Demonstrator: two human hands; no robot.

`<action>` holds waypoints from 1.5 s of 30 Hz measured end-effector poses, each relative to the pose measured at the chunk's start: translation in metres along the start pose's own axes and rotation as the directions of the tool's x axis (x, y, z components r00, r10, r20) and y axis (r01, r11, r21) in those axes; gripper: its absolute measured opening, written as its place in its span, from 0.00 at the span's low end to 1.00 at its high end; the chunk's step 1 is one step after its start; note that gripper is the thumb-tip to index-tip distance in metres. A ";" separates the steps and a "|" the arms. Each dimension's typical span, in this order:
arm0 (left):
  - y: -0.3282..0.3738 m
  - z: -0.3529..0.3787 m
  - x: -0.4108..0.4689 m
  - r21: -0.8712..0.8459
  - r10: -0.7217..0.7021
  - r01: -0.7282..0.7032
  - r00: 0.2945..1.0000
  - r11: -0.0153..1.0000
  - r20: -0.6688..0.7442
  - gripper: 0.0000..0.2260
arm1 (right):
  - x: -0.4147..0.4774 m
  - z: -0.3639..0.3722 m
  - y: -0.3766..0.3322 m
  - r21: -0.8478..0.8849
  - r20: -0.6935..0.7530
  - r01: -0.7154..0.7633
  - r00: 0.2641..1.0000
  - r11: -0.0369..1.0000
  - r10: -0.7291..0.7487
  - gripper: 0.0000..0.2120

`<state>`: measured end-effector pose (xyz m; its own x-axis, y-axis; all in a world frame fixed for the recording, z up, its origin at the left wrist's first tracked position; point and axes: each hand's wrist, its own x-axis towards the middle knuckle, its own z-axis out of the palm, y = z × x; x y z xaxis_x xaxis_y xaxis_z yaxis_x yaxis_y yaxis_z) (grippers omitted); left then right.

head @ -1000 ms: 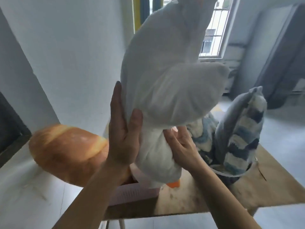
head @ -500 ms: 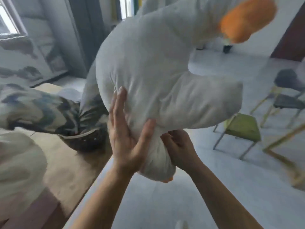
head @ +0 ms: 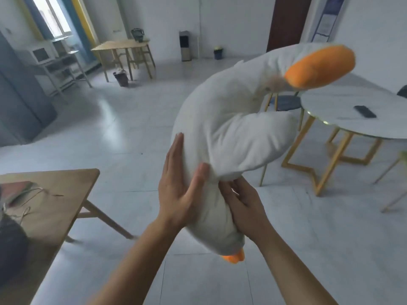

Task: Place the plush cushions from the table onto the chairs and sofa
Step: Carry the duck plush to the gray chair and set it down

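A large white goose plush cushion (head: 233, 128) with an orange beak and orange feet hangs in the air in front of me, head tilted up to the right. My left hand (head: 178, 188) presses flat against its lower left side. My right hand (head: 244, 203) grips its lower body from the right. A corner of the wooden table (head: 57, 190) lies at the lower left. A dark-seated chair (head: 286, 102) with yellow legs stands behind the goose, partly hidden.
A round white table (head: 343, 111) on yellow legs stands at the right with a black remote (head: 364, 111) on it. A second wooden table (head: 123, 46) and a dark bin (head: 121, 78) stand far back left. Grey tiled floor spreads between.
My view has swung right, away from the table. The other cushions have left the view. The goose has stayed in both hands and its head has tipped further right.
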<state>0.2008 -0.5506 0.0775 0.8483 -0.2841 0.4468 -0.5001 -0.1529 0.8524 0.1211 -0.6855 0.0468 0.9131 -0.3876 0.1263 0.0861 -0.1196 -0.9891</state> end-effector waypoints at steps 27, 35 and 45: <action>-0.229 0.195 0.471 -0.409 -0.261 0.330 0.941 0.851 0.216 0.14 | 0.520 -0.068 0.123 0.210 -0.291 -0.151 0.934 0.966 0.209 0.29; -0.329 0.276 0.655 -0.376 -0.255 0.399 0.890 0.836 0.378 0.12 | 0.719 -0.082 0.186 0.190 -0.437 0.027 0.897 0.982 0.060 0.25; -0.419 0.334 0.939 -0.386 -0.234 0.361 0.912 0.849 0.338 0.13 | 1.024 -0.101 0.183 0.174 -0.406 0.100 0.913 0.980 -0.021 0.34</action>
<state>1.1484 -1.0691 0.0490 0.8316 -0.5430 0.1161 -0.0511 0.1333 0.9898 1.0321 -1.1963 0.0024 0.6704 -0.7231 0.1667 0.2446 0.0032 -0.9696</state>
